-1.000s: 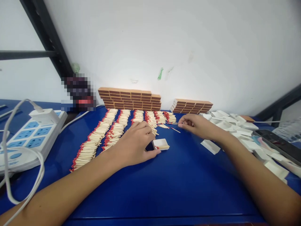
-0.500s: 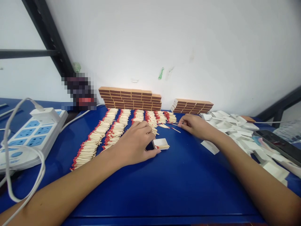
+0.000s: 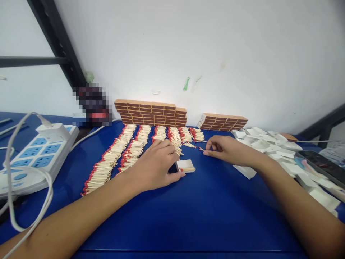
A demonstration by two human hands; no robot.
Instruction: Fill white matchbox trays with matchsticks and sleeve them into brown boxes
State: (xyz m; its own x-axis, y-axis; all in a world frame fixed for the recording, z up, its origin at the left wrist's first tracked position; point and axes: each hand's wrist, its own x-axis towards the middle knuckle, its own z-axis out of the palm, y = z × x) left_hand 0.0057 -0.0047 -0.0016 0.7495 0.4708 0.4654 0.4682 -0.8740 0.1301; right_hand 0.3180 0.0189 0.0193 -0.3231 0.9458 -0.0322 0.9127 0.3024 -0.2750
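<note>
At three o'clock from the left hand [image 3: 156,162], the white tray [image 3: 185,165] is held between thumb and fingers, presumably for steadiness. Toward the tray's two o'clock, a match [image 3: 202,149] is pinched by its bare end in the right hand [image 3: 226,147], apparently so its head is kept clear.

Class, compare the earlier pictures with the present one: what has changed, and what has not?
The right hand has moved slightly toward the person, its fingertips now at the bare end of the lone match; whether they pinch it is unclear. The left hand stays around the left end of the white tray, and the stacked boxes stay put.
</note>
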